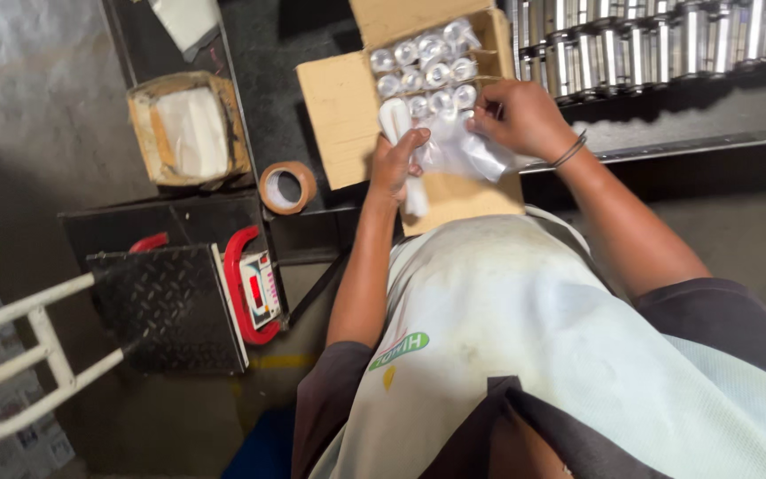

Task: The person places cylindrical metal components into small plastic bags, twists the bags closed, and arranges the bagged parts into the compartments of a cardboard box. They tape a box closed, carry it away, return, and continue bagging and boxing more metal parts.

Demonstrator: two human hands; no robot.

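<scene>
Centre frame: the left hand (394, 164) is closed around a white wrapped part (398, 133); the right hand (518, 117) pinches clear plastic wrapping (467, 153) at the open cardboard box (345, 120). Risk: the part may slip from its loose wrap. The box contains rows of bagged metal cylinders (427, 66). Upper left: a smaller carton (139, 124) holds white sheet material.

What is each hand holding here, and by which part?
The left hand grips a white wrapped cylinder around its middle. The right hand pinches the top of a clear plastic bag.
</scene>
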